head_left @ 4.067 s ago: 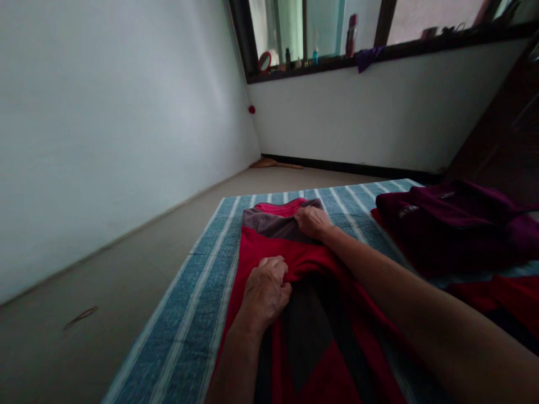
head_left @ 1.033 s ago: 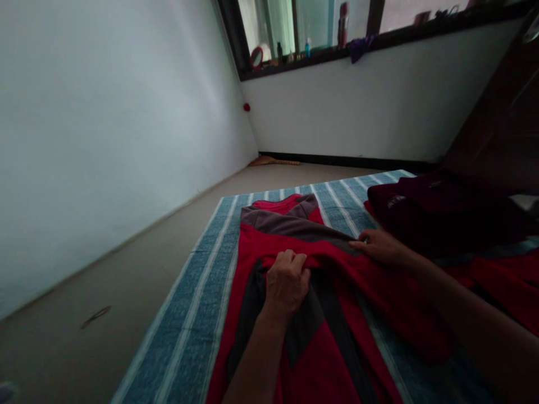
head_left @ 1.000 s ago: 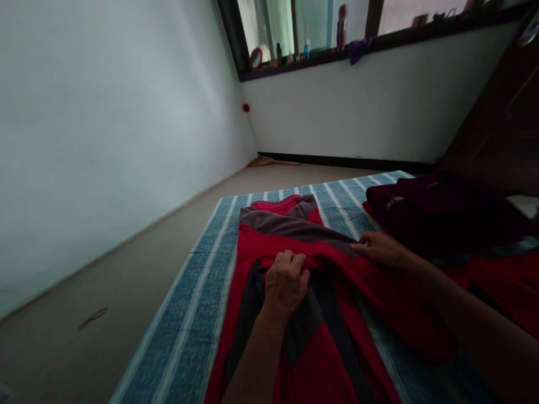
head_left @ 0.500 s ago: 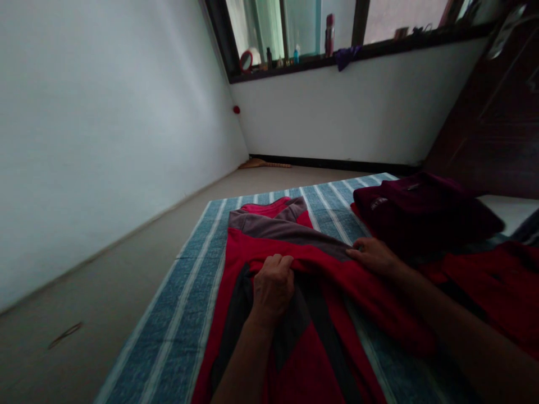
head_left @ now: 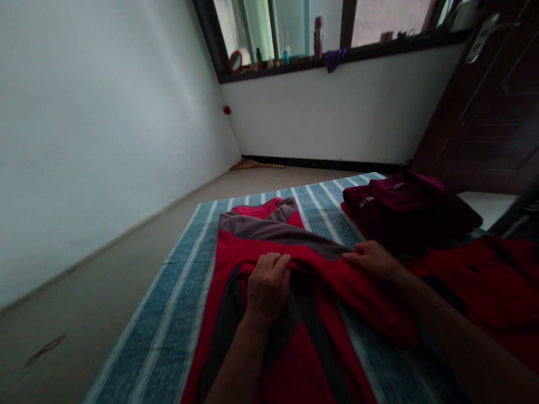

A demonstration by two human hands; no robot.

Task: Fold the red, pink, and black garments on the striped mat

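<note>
A red and grey jacket (head_left: 269, 241) lies spread on a blue-and-white striped cloth (head_left: 181, 303), its collar toward the far edge. My left hand (head_left: 269, 280) is closed on the red fabric at the middle of the jacket, fingers curled over a fold. Further right, my right hand (head_left: 370, 258) pinches the grey-and-red sleeve, which is laid across the jacket's body and hangs over to the right. The tips of my left fingers are partly hidden in the fold.
Folded maroon clothes (head_left: 404, 207) are stacked at the right, with a red garment (head_left: 492, 275) nearer to me. A white wall (head_left: 105, 112) rises on the left. Small items, among them a bottle (head_left: 318, 37), line the windowsill. A dark red door (head_left: 484, 118) is at the right.
The whole view has shifted slightly, so the room appears a little further left. Both hands keep their hold on the jacket, which lies nearly the same.
</note>
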